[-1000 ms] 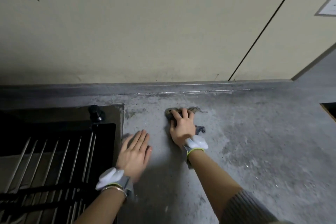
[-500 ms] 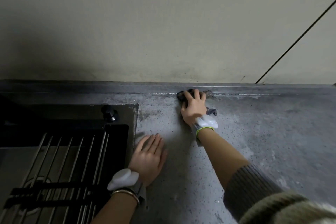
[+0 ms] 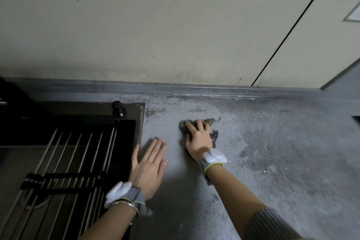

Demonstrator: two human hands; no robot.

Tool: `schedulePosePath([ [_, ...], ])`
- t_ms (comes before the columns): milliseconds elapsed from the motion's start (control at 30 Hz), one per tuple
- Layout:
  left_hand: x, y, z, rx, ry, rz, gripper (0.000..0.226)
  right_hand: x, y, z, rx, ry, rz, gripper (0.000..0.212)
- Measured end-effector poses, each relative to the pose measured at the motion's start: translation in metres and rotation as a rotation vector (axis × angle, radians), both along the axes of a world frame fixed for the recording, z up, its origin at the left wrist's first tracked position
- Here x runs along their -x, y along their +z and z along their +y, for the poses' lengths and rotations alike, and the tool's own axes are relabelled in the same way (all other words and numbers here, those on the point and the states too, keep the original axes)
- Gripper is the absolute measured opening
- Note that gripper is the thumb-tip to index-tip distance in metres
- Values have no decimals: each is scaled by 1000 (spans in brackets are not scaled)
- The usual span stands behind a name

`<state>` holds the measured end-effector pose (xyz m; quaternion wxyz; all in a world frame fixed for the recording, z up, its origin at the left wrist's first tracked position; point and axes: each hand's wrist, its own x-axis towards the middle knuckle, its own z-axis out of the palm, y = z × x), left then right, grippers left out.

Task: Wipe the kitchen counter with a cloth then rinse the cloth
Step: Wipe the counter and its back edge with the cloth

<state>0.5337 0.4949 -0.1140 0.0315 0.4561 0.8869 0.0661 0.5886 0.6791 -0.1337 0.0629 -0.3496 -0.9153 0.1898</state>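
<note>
A small dark grey cloth (image 3: pixel 213 138) lies bunched on the speckled grey counter (image 3: pixel 272 152), to the right of the sink. My right hand (image 3: pixel 198 140) covers most of it, with its fingers curled over the bunch and pressing it onto the surface. Frayed ends of the cloth stick out past the fingertips and beside the wrist. My left hand (image 3: pixel 149 165) rests flat on the counter with straight fingers, close to the sink's edge, and holds nothing.
A dark sink (image 3: pixel 142 122) fills the left side, with a rack of metal rods (image 3: pixel 78 161) across it and a black knob (image 3: pixel 117 110) at its back corner. A raised ledge (image 3: pixel 194 88) runs along the beige wall. Damp dark patches mark the counter.
My right hand has pulled the cloth back from the ledge at the wall toward me, to the middle of the counter. My left hand stays flat in the same spot.
</note>
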Motion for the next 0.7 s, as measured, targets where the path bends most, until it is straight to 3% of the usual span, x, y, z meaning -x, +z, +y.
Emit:
schedulePosePath([
  [167, -46, 7, -58, 50, -83, -100, 70, -50, 2, -52, 13, -9, 4, 41],
  [333, -84, 11, -111, 26, -175, -149, 71, -104, 3, -105, 27, -48, -18, 42],
  [600, -136, 14, -192, 40, -315, -175, 68, -183, 7, -198, 11, -100, 32, 39],
  [700, -144, 12, -210, 69, -378, -146, 53, -201, 7, -221, 4, -130, 27, 39],
])
